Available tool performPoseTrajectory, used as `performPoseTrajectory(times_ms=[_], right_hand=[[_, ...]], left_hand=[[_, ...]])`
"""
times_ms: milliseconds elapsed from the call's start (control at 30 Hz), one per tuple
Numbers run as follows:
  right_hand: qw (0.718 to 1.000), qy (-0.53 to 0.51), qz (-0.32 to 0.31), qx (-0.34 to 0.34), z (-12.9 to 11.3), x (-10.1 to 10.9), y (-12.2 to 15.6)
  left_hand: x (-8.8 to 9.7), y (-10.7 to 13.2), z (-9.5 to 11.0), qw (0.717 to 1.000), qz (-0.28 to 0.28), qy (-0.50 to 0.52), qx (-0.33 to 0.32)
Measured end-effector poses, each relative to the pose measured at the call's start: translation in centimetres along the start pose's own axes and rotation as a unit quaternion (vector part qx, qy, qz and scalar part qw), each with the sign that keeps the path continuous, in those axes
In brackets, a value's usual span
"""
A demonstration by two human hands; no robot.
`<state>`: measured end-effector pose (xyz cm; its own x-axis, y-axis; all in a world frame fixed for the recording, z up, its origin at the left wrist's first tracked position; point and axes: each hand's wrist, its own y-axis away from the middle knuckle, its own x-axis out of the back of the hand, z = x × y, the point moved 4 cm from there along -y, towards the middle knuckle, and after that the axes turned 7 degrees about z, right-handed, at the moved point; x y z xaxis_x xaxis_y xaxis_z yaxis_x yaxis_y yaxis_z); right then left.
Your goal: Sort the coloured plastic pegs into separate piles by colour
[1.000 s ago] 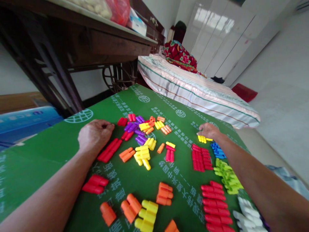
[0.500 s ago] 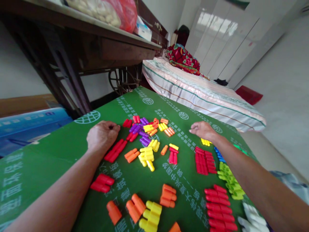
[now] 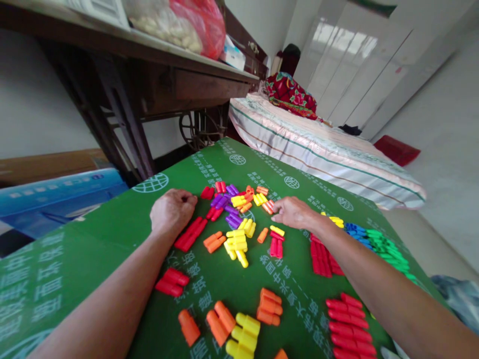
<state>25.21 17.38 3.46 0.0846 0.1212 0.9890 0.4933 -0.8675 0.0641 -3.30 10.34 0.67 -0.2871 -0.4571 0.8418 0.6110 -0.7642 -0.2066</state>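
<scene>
My left hand rests on the green board, its fingers curled closed; whatever they may hold is hidden. Just beside it lie red bullet-shaped plastic pieces. My right hand reaches in from the right over the board, thumb and forefinger slightly apart at the edge of the orange plastic pieces. Between the hands is a loose cluster with purple pieces and yellow pieces. A single orange piece and a small red group lie below my right hand.
The green board carries more orange pieces near me. Rows of red pieces, blue pieces and green pieces lie at the right, partly behind my forearm. Beyond stand a dark wooden table and a bed.
My right hand has moved left from the board's right side to the orange pieces in the cluster. My left hand stays in place beside the red pieces; the whole view has shifted slightly.
</scene>
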Motion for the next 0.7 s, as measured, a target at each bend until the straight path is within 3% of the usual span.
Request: performPoseTrajectory(times_ms=[200,400,700], right_hand=[[0.999,0.022,-0.048,-0.008,-0.9,-0.7,0.7],[0.994,0.056,0.079,-0.05,-2.3,0.1,-1.0],[0.988,0.052,0.095,-0.111,-3.8,-1.1,-4.9]], left_hand=[[0.1,0.1,0.0,1.0,-0.002,0.006,-0.011],[0.0,-0.1,0.0,1.0,-0.005,-0.003,-0.013],[-0.1,-0.7,-0.3,0.999,-0.023,-0.04,0.011]])
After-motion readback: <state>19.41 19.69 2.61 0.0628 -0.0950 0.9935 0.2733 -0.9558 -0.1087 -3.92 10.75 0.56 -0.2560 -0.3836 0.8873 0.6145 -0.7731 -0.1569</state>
